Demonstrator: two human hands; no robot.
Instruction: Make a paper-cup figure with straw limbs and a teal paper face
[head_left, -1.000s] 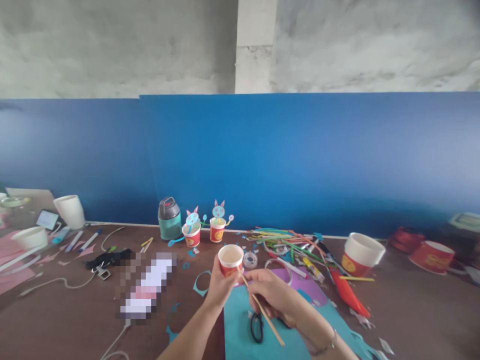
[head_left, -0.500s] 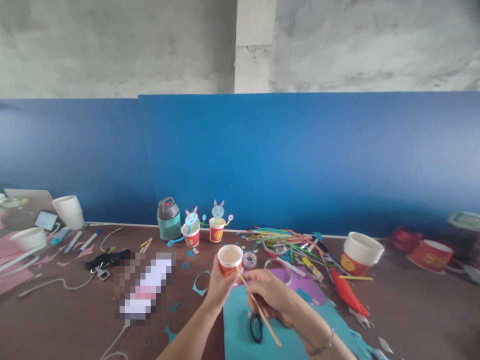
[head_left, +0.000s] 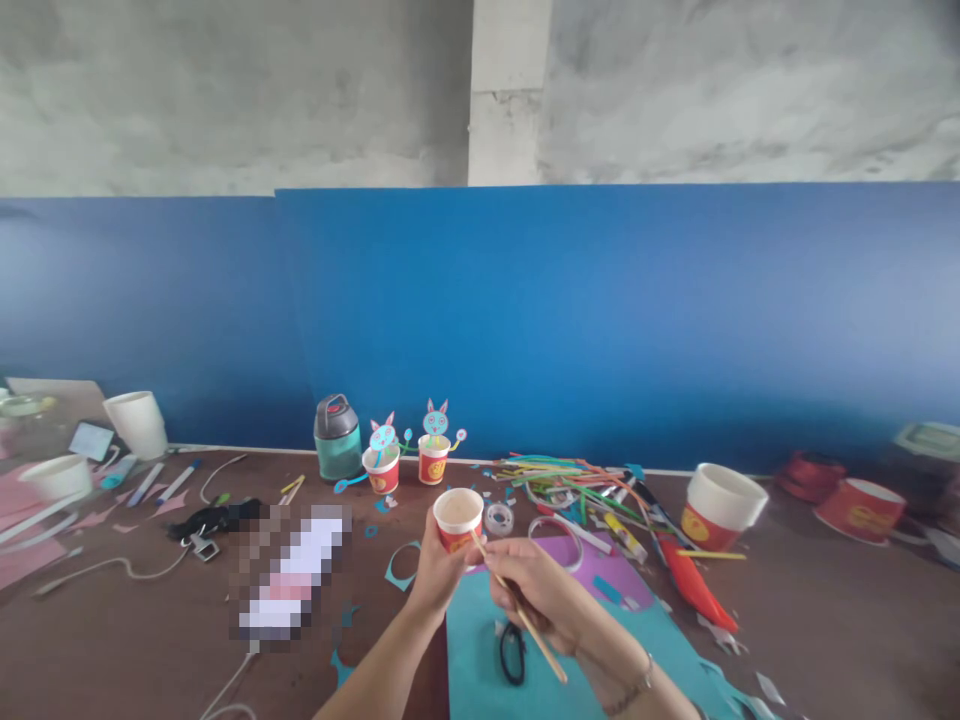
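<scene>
A red and white paper cup (head_left: 458,510) is upright in my left hand (head_left: 439,575), whose fingers are wrapped round its side. My right hand (head_left: 529,592) pinches a thin wooden stick (head_left: 549,658), like a chopstick. The stick's far end meets the front wall of the cup, just below the rim; whether it goes through the wall I cannot make out. Beneath my right hand lies a teal paper sheet (head_left: 480,660), and black scissor handles (head_left: 512,655) show on it.
Two cups with blue paper cat figures (head_left: 382,465) stand behind, beside a teal flask (head_left: 337,440). Clear tape (head_left: 499,518), a purple sheet (head_left: 637,590) and colourful pipe cleaners (head_left: 559,475) lie beyond my hands. Stacked cups (head_left: 724,500) stand right; a blurred-out device (head_left: 296,575) lies left.
My right hand has shifted slightly up and left toward the cup, and the stick's near end has swung a little to the right. My left hand holds the cup nearly still.
</scene>
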